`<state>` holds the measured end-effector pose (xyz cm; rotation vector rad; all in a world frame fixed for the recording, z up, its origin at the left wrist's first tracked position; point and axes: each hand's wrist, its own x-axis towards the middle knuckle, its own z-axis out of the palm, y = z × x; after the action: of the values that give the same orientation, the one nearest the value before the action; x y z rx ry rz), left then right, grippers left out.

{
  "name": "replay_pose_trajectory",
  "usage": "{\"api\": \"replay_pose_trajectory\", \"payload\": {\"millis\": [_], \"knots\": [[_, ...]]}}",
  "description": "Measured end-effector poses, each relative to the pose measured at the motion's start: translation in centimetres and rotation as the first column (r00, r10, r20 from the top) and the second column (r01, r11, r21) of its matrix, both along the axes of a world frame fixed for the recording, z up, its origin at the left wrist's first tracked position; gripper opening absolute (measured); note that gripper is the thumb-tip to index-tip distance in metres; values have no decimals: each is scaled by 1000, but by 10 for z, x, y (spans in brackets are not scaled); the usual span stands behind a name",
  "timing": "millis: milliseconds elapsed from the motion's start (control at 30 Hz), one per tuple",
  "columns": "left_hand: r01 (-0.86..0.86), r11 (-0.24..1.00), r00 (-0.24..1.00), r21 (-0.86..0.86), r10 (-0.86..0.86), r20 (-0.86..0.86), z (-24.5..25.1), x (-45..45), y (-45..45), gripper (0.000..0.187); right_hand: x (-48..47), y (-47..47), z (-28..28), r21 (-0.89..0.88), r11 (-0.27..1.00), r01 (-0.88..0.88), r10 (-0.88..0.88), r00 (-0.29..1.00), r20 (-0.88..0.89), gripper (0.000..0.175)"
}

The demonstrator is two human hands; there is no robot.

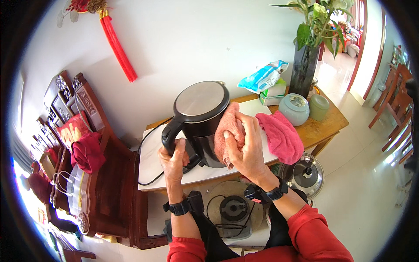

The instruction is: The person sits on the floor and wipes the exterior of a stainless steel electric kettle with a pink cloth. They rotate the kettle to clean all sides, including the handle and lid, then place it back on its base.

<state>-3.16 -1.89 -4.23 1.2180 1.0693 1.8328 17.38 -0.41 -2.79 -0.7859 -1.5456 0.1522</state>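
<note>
A black electric kettle (204, 131) with a brushed metal lid is held up over a white-topped wooden table (157, 144). My left hand (173, 160) grips its black handle. In my right hand (248, 147) is a folded salmon-pink cloth (229, 134), pressed against the kettle's side. Below the kettle, a black base (193, 160) with a cord shows in part on the white surface. A brighter pink cloth (283, 137) lies to the right, hanging over the table's front edge.
Right on the table stand a light blue round jar (294, 109), a green lidded jar (318, 107), a tall dark flower vase (302, 70) and a blue-white packet (264, 77). Carved wooden seating (114, 183) is left. Below are a grey appliance base (234, 213) and a glass pan lid (302, 177).
</note>
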Motion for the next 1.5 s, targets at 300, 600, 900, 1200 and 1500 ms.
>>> {"api": "replay_pose_trajectory", "payload": {"millis": [300,600,900,1200,1500], "knots": [[118,993,991,17,-119,64,6,-5,3,24,40,57,16,-356,837,-415,308,896,-321,32],[107,994,993,12,-108,40,5,-8,6,25,56,79,12,-458,711,-533,416,845,-337,33],[-5,1000,1000,-11,5,5,7,0,6,30,36,33,12,-375,885,-275,181,946,-267,38],[9,1000,999,-6,-9,-34,8,-1,6,33,-16,-18,2,136,988,69,-77,996,51,63],[29,999,999,-31,-31,-43,7,-1,5,28,19,34,9,-203,959,-199,120,931,-346,30]]}}
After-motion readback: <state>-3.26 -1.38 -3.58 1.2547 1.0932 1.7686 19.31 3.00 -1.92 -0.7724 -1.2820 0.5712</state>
